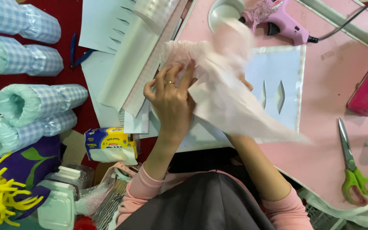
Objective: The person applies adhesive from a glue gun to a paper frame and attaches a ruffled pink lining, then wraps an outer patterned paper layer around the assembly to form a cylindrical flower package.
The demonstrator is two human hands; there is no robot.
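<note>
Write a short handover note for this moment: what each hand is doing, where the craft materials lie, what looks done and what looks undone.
Left hand: fingers bent on the pale pink paper sheet, ring on one finger, gripping it.
Right hand: hidden behind the sheet; only the forearm shows, so its grip cannot be told.
The sheet is held up over the pink table, blurred by motion, above a light blue card with slits already cut.
Pink glue gun lies at the far edge; green-handled scissors lie to the right, untouched.
Whether the sheet is glued cannot be told.
</note>
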